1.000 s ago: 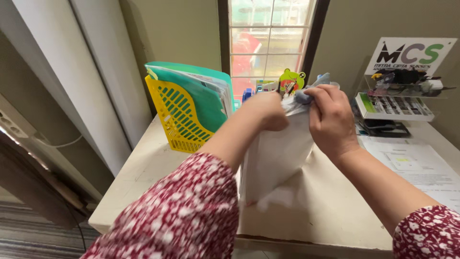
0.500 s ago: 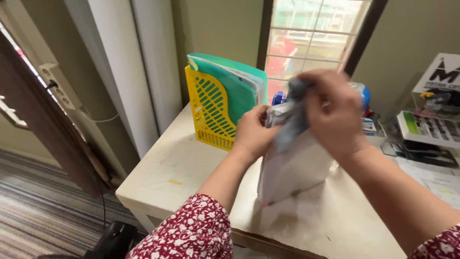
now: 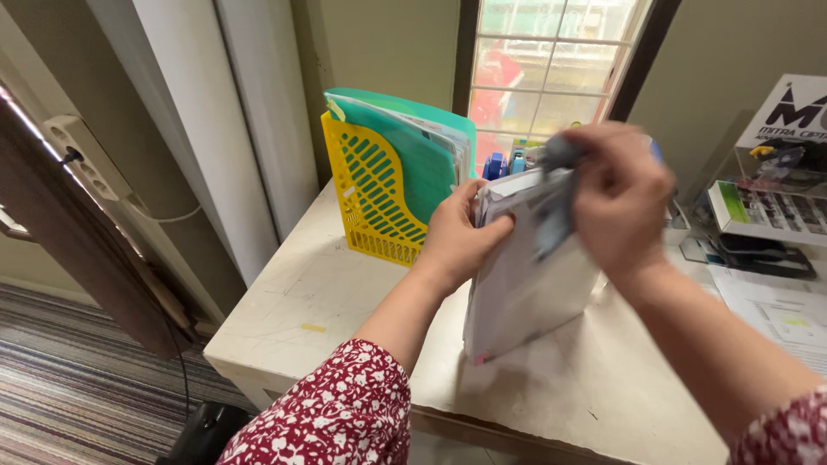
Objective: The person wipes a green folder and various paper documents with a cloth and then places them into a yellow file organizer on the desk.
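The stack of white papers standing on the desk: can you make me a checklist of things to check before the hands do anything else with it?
1. Left hand grips the stack of white papers at its left edge: ok.
2. Right hand is at the stack's top with a grey cloth: ok, though blurred.
3. Stack's bottom edge rests on the desk: ok.
4. Stack upright: not ok, it leans.
5. Yellow file rack stands apart from the stack: ok.
6. Loose sheet lies flat, apart from the stack: ok.

White paper stack [image 3: 517, 284] upright on edge on desk, blue-grey cloth [image 3: 556, 207] at top.
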